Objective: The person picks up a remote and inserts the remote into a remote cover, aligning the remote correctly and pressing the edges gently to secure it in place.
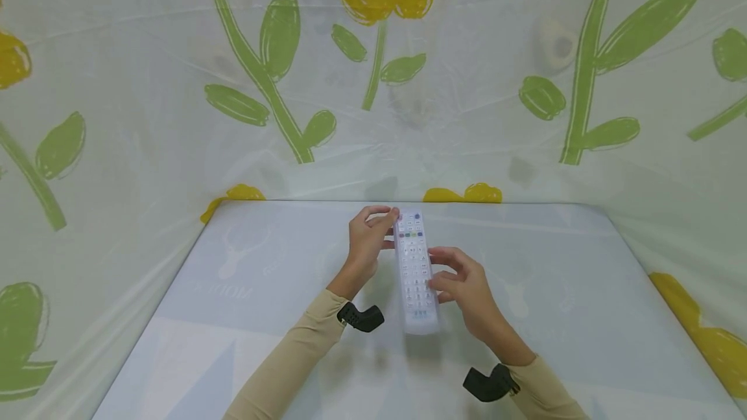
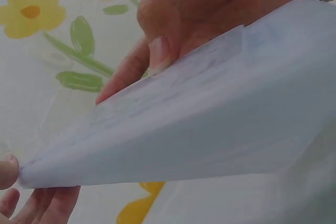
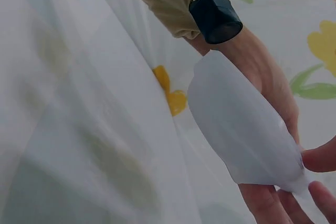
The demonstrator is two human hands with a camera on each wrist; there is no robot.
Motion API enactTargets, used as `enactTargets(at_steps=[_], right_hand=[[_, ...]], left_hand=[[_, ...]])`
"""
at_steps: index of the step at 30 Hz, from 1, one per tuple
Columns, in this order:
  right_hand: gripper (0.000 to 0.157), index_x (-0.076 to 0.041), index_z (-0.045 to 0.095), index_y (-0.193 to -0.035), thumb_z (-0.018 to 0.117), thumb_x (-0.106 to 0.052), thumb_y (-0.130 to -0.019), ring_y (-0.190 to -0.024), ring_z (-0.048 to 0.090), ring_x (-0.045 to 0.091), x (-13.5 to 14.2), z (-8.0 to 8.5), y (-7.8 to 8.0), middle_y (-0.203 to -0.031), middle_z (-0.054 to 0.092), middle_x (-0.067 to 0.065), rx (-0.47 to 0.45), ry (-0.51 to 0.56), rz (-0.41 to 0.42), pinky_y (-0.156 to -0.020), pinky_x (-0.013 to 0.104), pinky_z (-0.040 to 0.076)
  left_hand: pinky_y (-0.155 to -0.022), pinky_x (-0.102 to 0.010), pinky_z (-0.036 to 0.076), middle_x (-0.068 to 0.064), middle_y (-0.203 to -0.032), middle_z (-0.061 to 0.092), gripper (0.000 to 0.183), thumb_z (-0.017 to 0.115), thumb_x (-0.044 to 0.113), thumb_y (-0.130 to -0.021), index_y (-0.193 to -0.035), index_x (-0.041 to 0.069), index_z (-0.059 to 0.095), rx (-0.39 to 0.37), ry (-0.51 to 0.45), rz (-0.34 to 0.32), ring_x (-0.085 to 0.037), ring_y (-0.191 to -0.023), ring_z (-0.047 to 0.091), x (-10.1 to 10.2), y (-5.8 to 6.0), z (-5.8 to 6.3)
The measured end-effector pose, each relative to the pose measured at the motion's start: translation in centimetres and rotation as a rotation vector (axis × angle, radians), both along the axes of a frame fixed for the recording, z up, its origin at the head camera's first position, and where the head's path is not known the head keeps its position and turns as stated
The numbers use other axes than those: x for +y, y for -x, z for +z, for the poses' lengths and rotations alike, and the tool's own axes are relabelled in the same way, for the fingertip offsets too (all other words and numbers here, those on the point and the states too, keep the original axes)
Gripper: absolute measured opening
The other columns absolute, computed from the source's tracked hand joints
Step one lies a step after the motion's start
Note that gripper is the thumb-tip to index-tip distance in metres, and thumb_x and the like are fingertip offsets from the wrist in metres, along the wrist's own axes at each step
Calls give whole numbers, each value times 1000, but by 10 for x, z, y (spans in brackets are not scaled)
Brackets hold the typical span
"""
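Observation:
A long white remote control (image 1: 415, 271), covered in small buttons with a coloured row near its far end, is held up above the table. A pale, translucent cover (image 3: 241, 124) seems to wrap it. My left hand (image 1: 367, 242) pinches the far left corner, thumb on the edge and fingers behind. Along the right long side, my right hand (image 1: 469, 290) grips it between thumb and fingers. In the left wrist view, the right thumb (image 2: 160, 56) presses the edge of the button face. The right wrist view shows the plain back, with left fingers (image 3: 268, 203) beneath it.
The pale table (image 1: 233, 297) spreads below both hands, with faint printed shapes. Behind and at the sides hangs a whitish curtain (image 1: 461, 109) with yellow flowers and green leaves. Black wrist cameras sit on the left wrist (image 1: 360, 317) and right wrist (image 1: 491, 383).

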State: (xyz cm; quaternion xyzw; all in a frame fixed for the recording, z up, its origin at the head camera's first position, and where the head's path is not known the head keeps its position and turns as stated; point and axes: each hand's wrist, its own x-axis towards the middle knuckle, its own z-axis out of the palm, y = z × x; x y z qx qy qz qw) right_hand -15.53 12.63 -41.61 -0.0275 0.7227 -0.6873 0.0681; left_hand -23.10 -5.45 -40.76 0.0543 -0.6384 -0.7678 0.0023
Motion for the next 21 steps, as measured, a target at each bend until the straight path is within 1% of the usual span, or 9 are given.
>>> enactTargets(at_steps=[4, 8, 13, 17, 21], right_hand=[[43, -10, 55, -126, 66, -6, -84, -89, 66, 27, 0, 5, 5, -124, 56, 12, 16, -7, -21, -71, 39, 57], [45, -7, 53, -128, 65, -5, -85, -87, 67, 26, 1, 7, 8, -126, 55, 14, 29, -26, -14, -72, 37, 57], [45, -8, 53, -128, 67, -6, -85, -91, 65, 25, 4, 6, 13, -127, 54, 11, 40, -34, -21, -73, 36, 57], [46, -7, 52, -129, 67, -5, -85, -96, 63, 26, 4, 6, 17, -128, 54, 11, 51, -29, -23, -74, 35, 57], [47, -6, 52, -129, 66, -6, -85, -97, 62, 27, 4, 6, 21, -128, 53, 12, 23, -28, -30, -75, 34, 57]], left_hand=[[-68, -37, 58, -10, -100, 67, 27, 69, 19, -87, -109, 5, 63, 16, -13, -9, -23, -83, 66, 1, -2, 3], [-65, -37, 58, -8, -104, 63, 25, 67, 21, -89, -111, 12, 66, 19, 30, -41, -24, -85, 65, 1, -8, 8], [-63, -37, 58, -10, -108, 60, 30, 65, 23, -90, -120, 21, 64, 4, 90, -101, -24, -87, 64, 1, -13, 13], [-64, -36, 58, -9, -108, 59, 36, 63, 17, -90, -126, 23, 61, -20, 105, -117, -24, -87, 63, 1, -15, 15], [-65, -37, 58, -8, -111, 57, 43, 63, 11, -88, -128, 24, 59, -45, 91, -125, -24, -90, 62, 2, -14, 11]])
